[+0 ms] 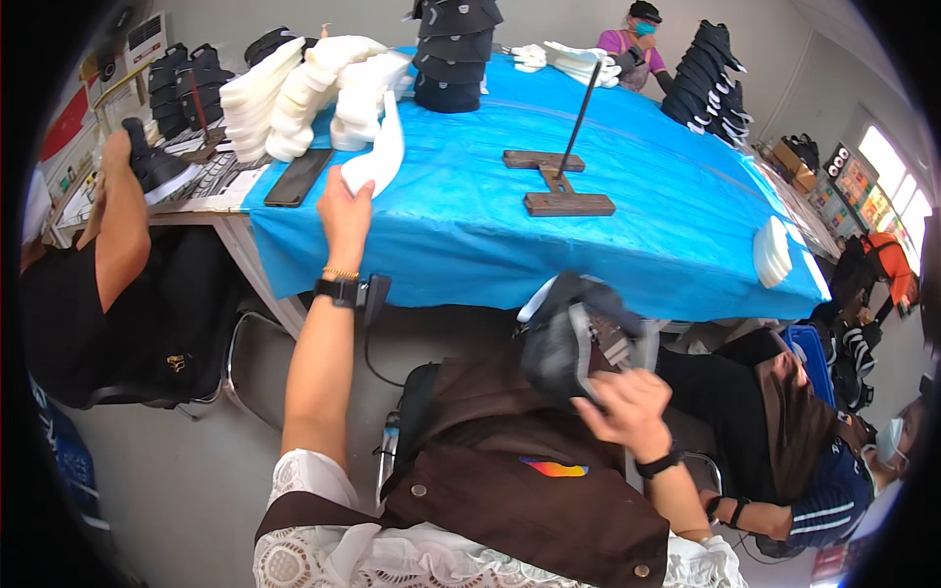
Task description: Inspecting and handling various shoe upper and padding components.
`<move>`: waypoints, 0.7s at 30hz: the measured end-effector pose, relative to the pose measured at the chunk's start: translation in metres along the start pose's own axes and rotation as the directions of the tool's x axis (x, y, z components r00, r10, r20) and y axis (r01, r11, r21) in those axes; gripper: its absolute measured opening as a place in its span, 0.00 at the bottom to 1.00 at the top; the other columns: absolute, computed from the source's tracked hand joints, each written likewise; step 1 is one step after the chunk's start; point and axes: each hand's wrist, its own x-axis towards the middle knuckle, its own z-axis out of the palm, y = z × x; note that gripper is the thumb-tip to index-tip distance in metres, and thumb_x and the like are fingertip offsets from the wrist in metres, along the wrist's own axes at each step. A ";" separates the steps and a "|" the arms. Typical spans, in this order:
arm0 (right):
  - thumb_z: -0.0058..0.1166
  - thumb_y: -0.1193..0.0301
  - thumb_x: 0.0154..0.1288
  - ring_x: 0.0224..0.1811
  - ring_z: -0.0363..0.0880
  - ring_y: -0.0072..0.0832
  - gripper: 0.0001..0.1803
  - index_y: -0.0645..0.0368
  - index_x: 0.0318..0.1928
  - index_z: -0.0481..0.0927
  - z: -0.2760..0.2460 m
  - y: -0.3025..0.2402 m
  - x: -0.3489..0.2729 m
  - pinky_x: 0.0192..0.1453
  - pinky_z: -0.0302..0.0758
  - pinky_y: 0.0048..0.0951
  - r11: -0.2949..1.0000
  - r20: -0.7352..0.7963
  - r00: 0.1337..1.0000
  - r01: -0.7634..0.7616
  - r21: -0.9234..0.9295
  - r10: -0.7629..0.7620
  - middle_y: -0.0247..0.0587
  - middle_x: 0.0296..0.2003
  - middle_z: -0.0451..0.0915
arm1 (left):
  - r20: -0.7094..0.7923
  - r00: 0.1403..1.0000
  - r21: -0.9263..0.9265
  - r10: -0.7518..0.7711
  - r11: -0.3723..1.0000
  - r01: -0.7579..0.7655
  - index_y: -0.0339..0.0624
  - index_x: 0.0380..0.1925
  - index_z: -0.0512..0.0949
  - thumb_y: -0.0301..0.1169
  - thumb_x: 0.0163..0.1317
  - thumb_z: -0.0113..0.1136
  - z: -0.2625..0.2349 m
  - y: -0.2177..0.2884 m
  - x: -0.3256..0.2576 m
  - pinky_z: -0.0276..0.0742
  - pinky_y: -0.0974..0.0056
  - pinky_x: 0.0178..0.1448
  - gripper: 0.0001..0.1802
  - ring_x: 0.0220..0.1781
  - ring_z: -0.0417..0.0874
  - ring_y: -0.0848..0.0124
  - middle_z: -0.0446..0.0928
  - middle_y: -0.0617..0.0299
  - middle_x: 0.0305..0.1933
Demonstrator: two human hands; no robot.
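Observation:
My left hand is closed on one end of a white foam insole, raised at the table's front edge beside the insole stacks. Over my lap, my right hand grips a dark grey-black shoe upper with pale edges. The upper is smeared by motion, and part of my fingers' hold on it is hidden. Close to my left hand stand curved stacks of white insoles. A dark phone-like slab lies on the table just left of that hand.
A rusty metal stand with an upright rod sits on the blue-covered table. Black uppers are piled at the back and far right. More insoles lie near the right edge. Co-workers sit left, right and at the far end.

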 end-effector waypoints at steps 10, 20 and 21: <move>0.56 0.76 0.62 0.63 0.77 0.51 0.08 0.65 0.35 0.87 0.025 0.040 -0.050 0.68 0.72 0.51 0.950 -0.056 0.964 -0.243 0.197 0.258 0.51 0.55 0.81 | 0.262 0.962 -0.708 0.075 0.692 0.139 0.33 0.51 0.75 0.19 0.63 0.71 -0.056 0.067 -0.141 0.80 0.66 0.57 0.19 0.53 0.83 0.72 0.81 0.58 0.51; 0.63 0.64 0.68 0.69 0.73 0.47 0.32 0.61 0.69 0.72 -0.004 0.034 -0.021 0.73 0.67 0.44 0.763 -0.079 0.808 -0.514 0.391 0.584 0.53 0.65 0.74 | 0.460 0.848 -0.673 0.264 0.727 0.139 0.34 0.43 0.78 0.24 0.58 0.77 -0.063 0.092 -0.202 0.80 0.64 0.48 0.18 0.44 0.83 0.70 0.83 0.57 0.41; 0.64 0.60 0.67 0.74 0.65 0.47 0.41 0.62 0.74 0.62 -0.015 0.023 -0.009 0.77 0.61 0.44 0.702 -0.064 0.811 -0.459 0.545 0.581 0.55 0.71 0.65 | 0.417 0.820 -0.678 0.392 0.735 -0.007 0.35 0.40 0.79 0.22 0.57 0.76 -0.065 0.108 -0.201 0.80 0.63 0.45 0.15 0.41 0.84 0.65 0.84 0.54 0.39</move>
